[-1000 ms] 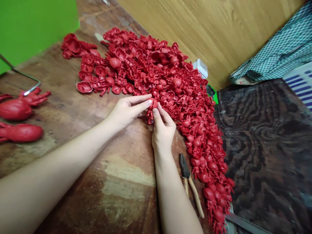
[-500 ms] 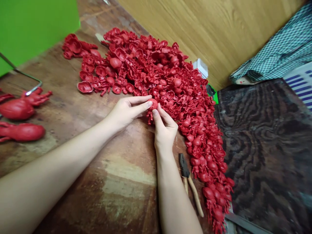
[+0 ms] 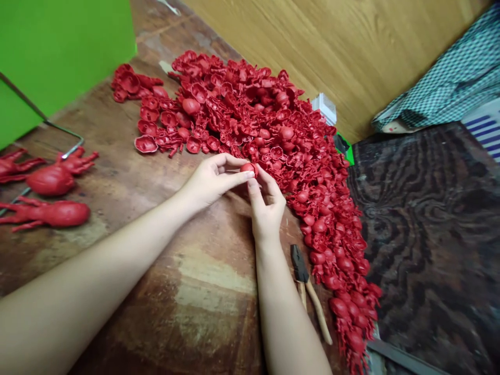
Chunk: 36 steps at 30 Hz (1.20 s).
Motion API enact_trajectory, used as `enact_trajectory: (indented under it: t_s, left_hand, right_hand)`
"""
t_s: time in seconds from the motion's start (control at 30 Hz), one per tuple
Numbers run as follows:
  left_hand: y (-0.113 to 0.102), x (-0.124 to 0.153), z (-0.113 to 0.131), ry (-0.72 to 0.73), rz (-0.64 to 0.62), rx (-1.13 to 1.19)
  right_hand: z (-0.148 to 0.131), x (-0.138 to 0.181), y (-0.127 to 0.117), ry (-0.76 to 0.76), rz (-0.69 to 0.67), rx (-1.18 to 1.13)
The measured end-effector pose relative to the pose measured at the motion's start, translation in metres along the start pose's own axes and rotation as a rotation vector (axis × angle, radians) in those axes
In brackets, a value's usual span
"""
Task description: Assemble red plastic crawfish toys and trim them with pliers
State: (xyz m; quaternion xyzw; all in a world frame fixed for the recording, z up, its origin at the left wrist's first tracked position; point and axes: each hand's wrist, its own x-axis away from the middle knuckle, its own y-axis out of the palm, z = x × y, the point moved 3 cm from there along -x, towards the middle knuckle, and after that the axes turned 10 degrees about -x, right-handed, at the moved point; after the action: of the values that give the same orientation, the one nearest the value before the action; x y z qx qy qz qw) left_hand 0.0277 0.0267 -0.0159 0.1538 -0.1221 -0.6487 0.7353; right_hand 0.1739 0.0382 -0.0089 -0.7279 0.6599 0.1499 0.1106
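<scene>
Between my two hands is a small red plastic toy figure [image 3: 247,167], its rounded part showing and the rest hidden by my fingers. My left hand [image 3: 214,180] pinches it from the left with thumb and fingers. From the right, the thumb and forefinger of my right hand [image 3: 267,205] close on the same piece. Just beyond my fingertips spreads a large heap of similar red plastic pieces [image 3: 281,133], some of them open hollow shells. Pliers [image 3: 300,264] with a dark head and tan handles lie beside my right forearm.
Several larger red figures [image 3: 52,179] lie at the left near a bent metal rod [image 3: 64,127]. A green panel [image 3: 62,52] stands at the back left. The worn wooden table [image 3: 211,291] meets a wood-grain board [image 3: 312,47] behind the heap. A white plastic box [image 3: 325,108] sits beyond the heap.
My hands have turned the red figure, so its legs no longer hang in sight below my fingers. The whole view has shifted slightly; the heap and pliers lie as before.
</scene>
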Motion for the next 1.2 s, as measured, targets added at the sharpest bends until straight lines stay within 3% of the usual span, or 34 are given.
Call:
enact_trajectory:
  t_s: [0.2,0.4,0.6,0.93,1.2]
  left_hand:
    - [0.004,0.003,0.007,0.024,-0.091,-0.097]
    - [0.0,-0.001,0.002,0.055,0.021,-0.124]
    - [0.006,0.005,0.007,0.047,-0.169,-0.187]
    - [0.002,0.005,0.006,0.055,-0.109,-0.233]
    - [0.01,0.008,0.012,0.121,-0.064,-0.252]
  right_hand:
    - [0.006,-0.004,-0.002,0.064,0.019,-0.111]
    - [0.002,-0.004,-0.001,0.055,-0.008,-0.109]
    - [0.003,-0.004,-0.003,0.011,0.023,-0.112]
    - [-0.003,-0.001,0.0,-0.015,-0.025,-0.064]
    - [0.005,-0.001,0.002,0.033,0.021,-0.129]
